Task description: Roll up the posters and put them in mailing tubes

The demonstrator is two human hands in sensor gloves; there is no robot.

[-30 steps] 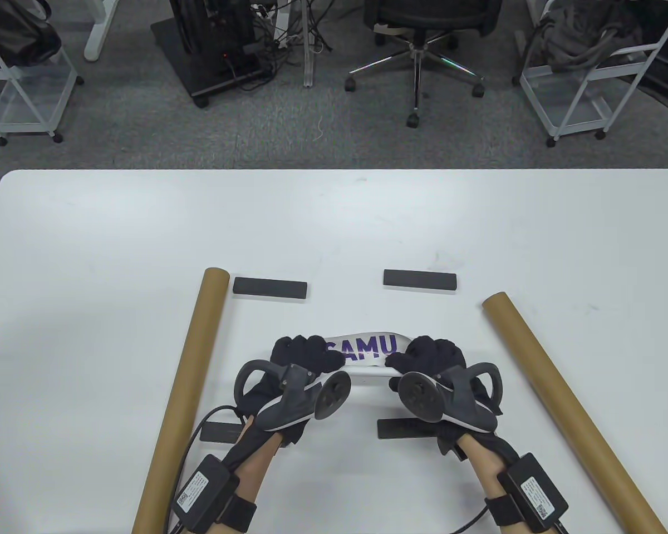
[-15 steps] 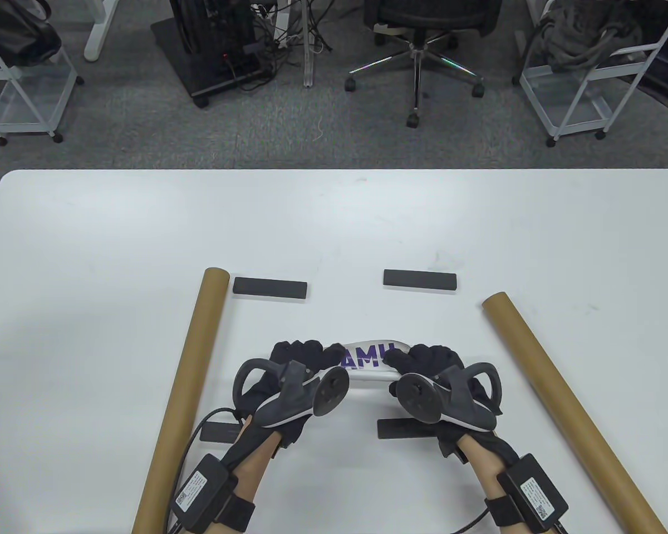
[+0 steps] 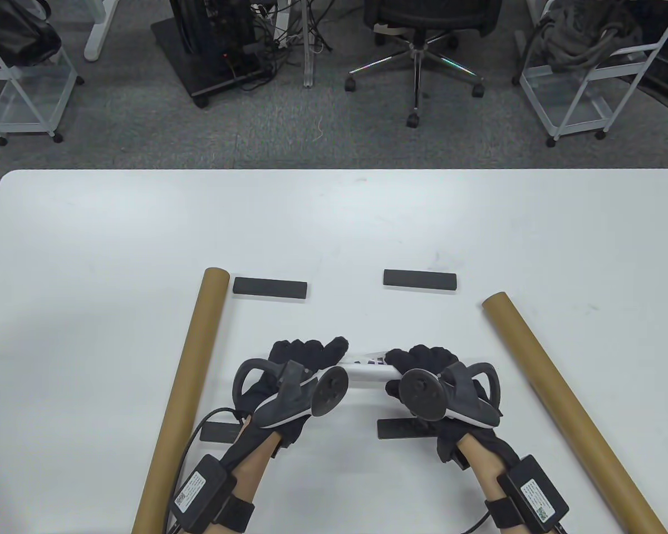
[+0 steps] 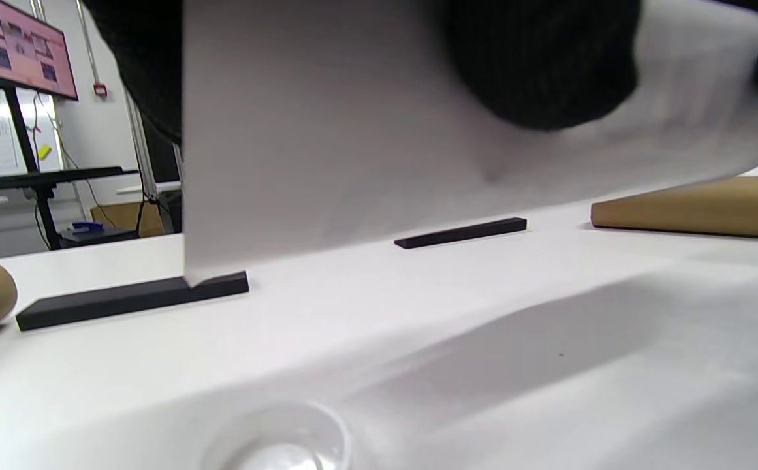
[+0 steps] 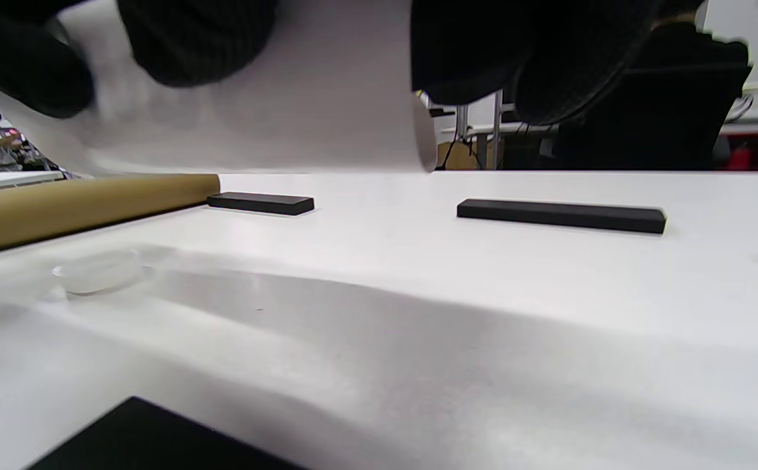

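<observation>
1. Table view: the rolled poster (image 3: 367, 370) is held just above the white counter (image 3: 89, 250), its long axis running left to right. One end is gripped by the curled fingers of the left hand (image 3: 303, 361), the other by those of the right hand (image 3: 423, 364). The left mailing tube (image 3: 186, 389) lies just left of the left hand, the right mailing tube (image 3: 568, 406) further out on the right, both running near to far. The roll therefore lies crosswise to either tube, and a quarter turn is judged necessary before insertion; the left tube looks nearer. Two black bars (image 3: 270, 287) lie beyond the hands, two nearer ones partly under them.

2. Left wrist view: white paper is seen wrapped under dark glove fingers (image 4: 535, 65), clear of the counter.

3. Right wrist view: the roll's open end (image 5: 421, 130) is seen beneath gripping fingers (image 5: 470, 52), off the surface.
</observation>
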